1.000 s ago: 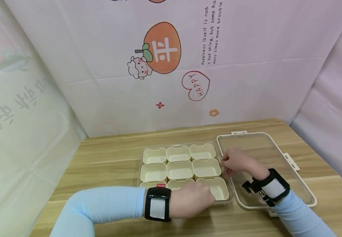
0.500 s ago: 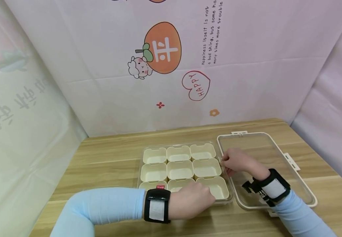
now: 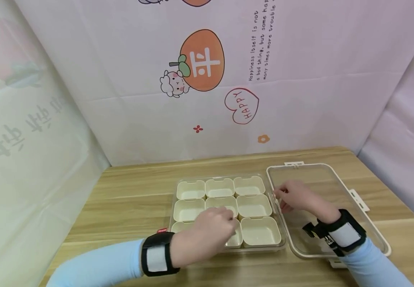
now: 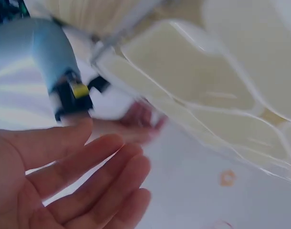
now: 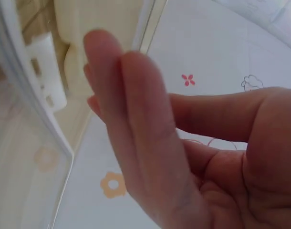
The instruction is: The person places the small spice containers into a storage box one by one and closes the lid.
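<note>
A clear box (image 3: 283, 241) stands on the table, with rows of cream rectangular cups (image 3: 261, 232) inside. My left hand (image 3: 207, 235) hovers over the front cups and hides part of them. Its fingers are loosely bent and hold nothing in the left wrist view. At the box's right side is my right hand (image 3: 296, 196), its fingertips close to the rim; whether they touch it cannot be told. In the right wrist view, the right fingers (image 5: 148, 109) are extended together with nothing visible between them and the thumb.
A clear lid with a white frame (image 3: 344, 184) and side clips (image 3: 358, 200) lies flat to the right of the box, under my right wrist. The wooden table (image 3: 131, 199) extends left. A printed white cloth (image 3: 138, 127) hangs behind it.
My left hand has moved left from the front right cup, toward the middle of the box. The right hand stays beside the box's right rim. The head view has shifted slightly.
</note>
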Action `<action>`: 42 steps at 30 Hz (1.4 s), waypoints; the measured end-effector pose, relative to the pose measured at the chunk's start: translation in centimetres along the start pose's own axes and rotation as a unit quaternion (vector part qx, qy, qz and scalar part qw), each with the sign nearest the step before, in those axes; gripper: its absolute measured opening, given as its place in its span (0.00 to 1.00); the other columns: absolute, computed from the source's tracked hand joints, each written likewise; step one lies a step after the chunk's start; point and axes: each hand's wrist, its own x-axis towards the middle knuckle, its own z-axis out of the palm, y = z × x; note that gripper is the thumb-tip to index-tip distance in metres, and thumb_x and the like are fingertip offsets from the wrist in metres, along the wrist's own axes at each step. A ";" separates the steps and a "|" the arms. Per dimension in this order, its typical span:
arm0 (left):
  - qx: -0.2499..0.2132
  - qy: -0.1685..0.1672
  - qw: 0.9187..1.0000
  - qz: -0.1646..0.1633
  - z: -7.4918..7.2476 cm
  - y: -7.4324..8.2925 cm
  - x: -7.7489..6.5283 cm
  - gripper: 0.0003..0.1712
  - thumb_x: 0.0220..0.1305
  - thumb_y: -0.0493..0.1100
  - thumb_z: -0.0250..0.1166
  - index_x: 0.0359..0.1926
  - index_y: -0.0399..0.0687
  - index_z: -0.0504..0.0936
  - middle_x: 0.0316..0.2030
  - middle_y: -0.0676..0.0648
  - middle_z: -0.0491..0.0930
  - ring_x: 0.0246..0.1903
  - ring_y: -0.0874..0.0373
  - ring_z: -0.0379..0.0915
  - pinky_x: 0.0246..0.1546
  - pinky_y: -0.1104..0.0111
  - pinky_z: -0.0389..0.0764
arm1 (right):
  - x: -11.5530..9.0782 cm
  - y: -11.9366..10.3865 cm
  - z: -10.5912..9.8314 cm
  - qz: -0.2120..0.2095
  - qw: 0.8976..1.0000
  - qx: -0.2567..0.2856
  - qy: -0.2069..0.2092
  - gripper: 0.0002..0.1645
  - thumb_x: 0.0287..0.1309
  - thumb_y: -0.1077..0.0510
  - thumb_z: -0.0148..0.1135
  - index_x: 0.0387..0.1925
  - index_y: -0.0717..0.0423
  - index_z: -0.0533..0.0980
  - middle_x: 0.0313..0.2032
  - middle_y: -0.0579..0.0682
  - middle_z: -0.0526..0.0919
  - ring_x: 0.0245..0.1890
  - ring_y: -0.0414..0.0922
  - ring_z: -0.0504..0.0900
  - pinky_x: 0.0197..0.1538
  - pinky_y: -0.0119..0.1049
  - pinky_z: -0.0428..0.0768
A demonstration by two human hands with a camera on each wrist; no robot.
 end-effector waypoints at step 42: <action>-0.173 0.031 0.882 -0.437 6.6 -7.4 -9.6 0.16 0.53 0.34 0.68 0.43 0.30 0.81 0.22 0.47 0.79 0.20 0.62 0.70 0.19 0.75 0.70 | -2.0 7.5 -4.3 0.011 0.958 -0.233 0.167 0.19 0.59 0.58 0.54 0.40 0.72 0.77 0.36 0.68 0.82 0.38 0.63 0.80 0.40 0.55 0.76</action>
